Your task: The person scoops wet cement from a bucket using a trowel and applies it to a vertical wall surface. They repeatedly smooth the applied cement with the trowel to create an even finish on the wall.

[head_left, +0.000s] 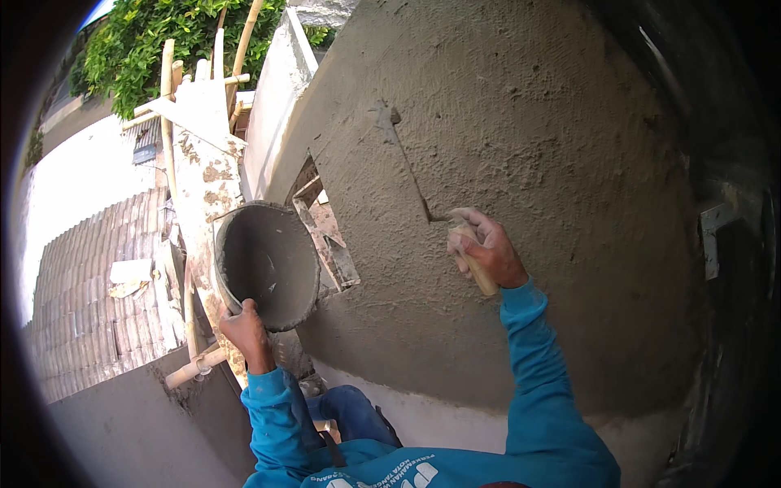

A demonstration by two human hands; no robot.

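My left hand (247, 332) grips the near rim of a dark, mortar-coated bucket (272, 264). Its mouth is tilted toward me, and the inside looks mostly bare, with a thin grey coating. My right hand (486, 246) is closed around the wooden handle of a trowel (482, 274). The blade appears nearly edge-on as a thin dark line up and left of the hand, against the plastered wall (521, 342). Beside the blade's far end sits a small patch of wetter mortar (382, 120). Rough, ridged grey plaster covers the wall around my right hand.
A mortar-spattered plank (207, 171) and bamboo poles (168, 122) form scaffolding on the left. Below them lies a corrugated roof (106, 285). An opening (325, 224) cuts through the wall beside the bucket. Green foliage (154, 57) stands at the upper left.
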